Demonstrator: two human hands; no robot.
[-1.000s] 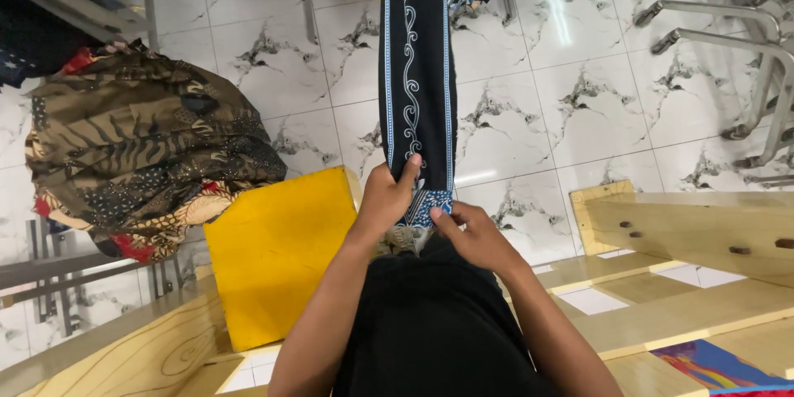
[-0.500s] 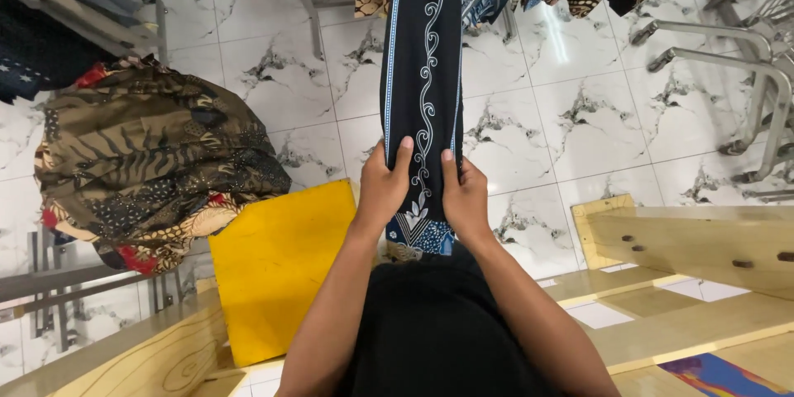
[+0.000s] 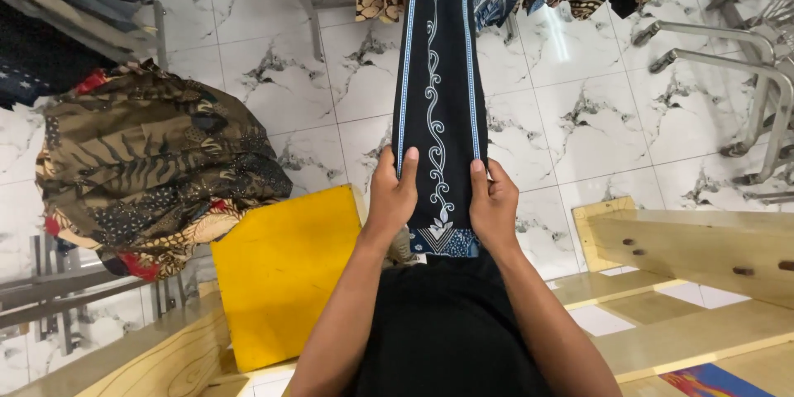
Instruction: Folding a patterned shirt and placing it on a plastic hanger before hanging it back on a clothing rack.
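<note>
The long, narrow black batik cloth [image 3: 438,91] with white scrollwork and blue edging hung lengthwise, running away from the person. The left hand [image 3: 394,194] and the right hand [image 3: 494,203] each pinched a side edge near its lower end.

Floor [image 3: 265,50]: white marble-look tiles with grey veining, glossy, reflecting overhead light. Yellow board [image 3: 285,273] stands on it. Left of the board: a heap of brown patterned fabrics [image 3: 149,165]. Right of it: pale wooden benches [image 3: 703,248]. Beyond those: metal rack legs [image 3: 744,74].
</note>
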